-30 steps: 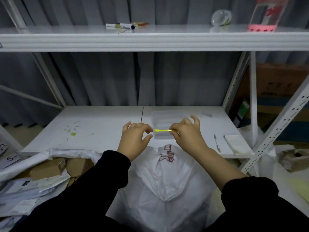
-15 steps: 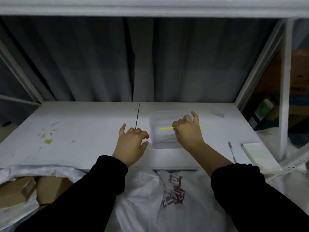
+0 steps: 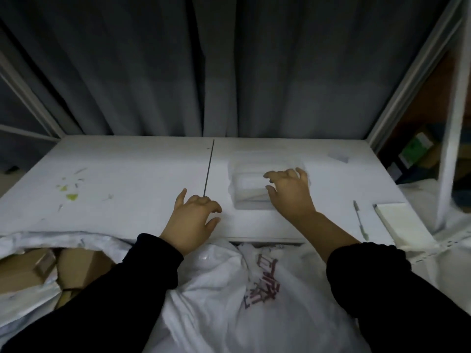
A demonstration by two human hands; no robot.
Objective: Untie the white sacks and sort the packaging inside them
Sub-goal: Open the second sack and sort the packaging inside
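At the far left an opened sack (image 3: 38, 240) lies slumped against the table (image 3: 132, 174) edge, with brown cardboard boxes (image 3: 81, 266) showing in its mouth. On the table above it are a few green smears (image 3: 72, 196).

The left hand (image 3: 190, 220) hovers over the table's near edge. Its fingers are loosely curled and its grip is empty, much as it was a second ago.

Below and between the two arms lies the white sack (image 3: 229, 289) with red print, its gathered top tucked just under the table edge. Whether its mouth is open yet cannot be told from here.

The change is on the right. Half a second ago the right hand (image 3: 290, 194) pinched a thin yellow tie above the clear container (image 3: 251, 179). Now that hand is over the container with its fingers spread, its grip slack and holding nothing. The tie is nowhere to be seen. It has most likely been let go into the container, though the blur hides it.

That suggests the untying step for this sack is done, and with both hands free the next job is to pull the neck apart and lift out the packaging.

Further right lie a pen (image 3: 360, 222) and a white pad (image 3: 400, 225), well clear of the hands.
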